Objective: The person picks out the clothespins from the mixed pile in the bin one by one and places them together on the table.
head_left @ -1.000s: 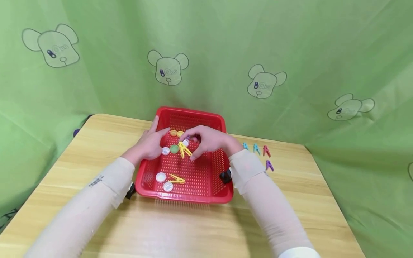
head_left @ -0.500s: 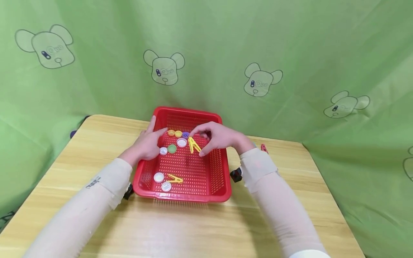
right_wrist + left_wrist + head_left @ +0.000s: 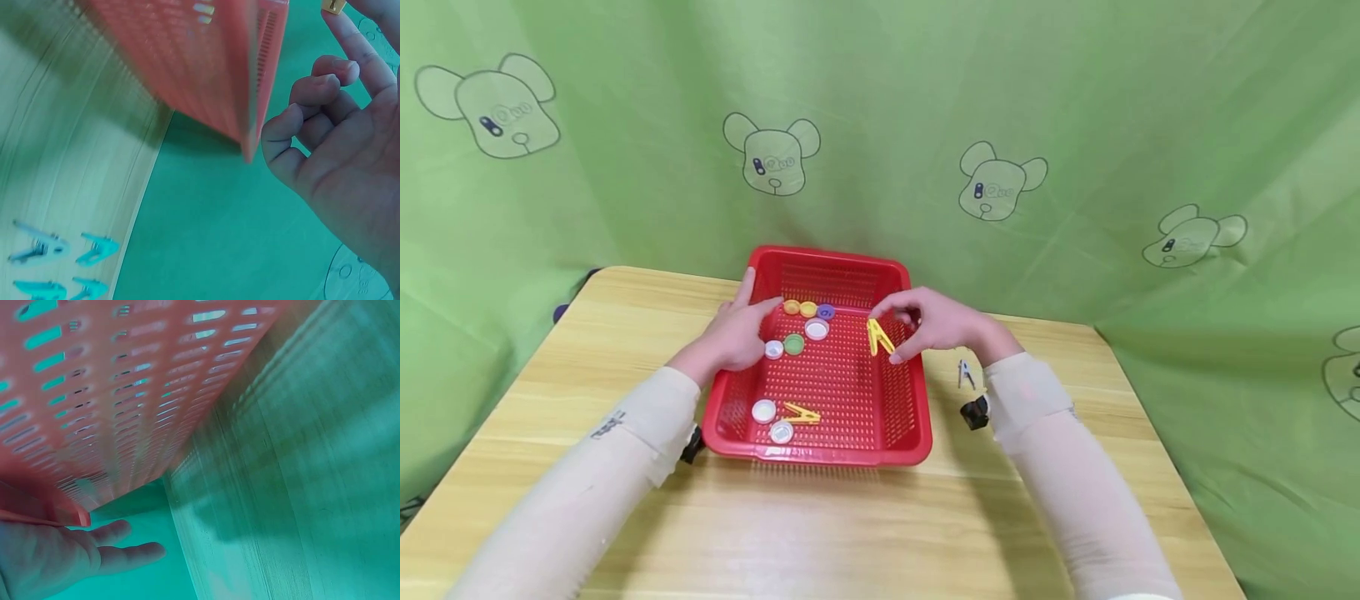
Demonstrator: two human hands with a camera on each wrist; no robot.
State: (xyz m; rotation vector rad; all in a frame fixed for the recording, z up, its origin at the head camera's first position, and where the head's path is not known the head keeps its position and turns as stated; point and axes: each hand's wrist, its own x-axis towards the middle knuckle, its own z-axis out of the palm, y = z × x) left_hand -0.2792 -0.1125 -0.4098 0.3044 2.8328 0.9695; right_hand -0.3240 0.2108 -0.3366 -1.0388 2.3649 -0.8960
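Note:
My right hand (image 3: 936,323) pinches a yellow clothespin (image 3: 880,337) between thumb and index finger, above the right side of the red plastic basket (image 3: 827,457). Its other fingers (image 3: 315,90) are curled in the right wrist view. My left hand (image 3: 733,335) rests across the basket's left rim, one straight finger pointing inward; in the left wrist view two straight fingers (image 3: 131,556) extend outside the wall. Inside are orange (image 3: 792,307), yellow (image 3: 808,309), purple (image 3: 826,312) and green (image 3: 793,344) bottle caps, several white caps (image 3: 817,329), and another yellow clothespin (image 3: 803,413).
Right of the basket, a grey-blue clothespin (image 3: 966,374) lies on the wooden table (image 3: 820,533). In the right wrist view several teal clothespins (image 3: 97,249) lie near the table edge. A green curtain (image 3: 880,125) hangs behind the table.
My right hand has moved right with the yellow clothespin, from over the caps to near the basket's right wall, uncovering the purple and white caps. The left hand stays at the rim.

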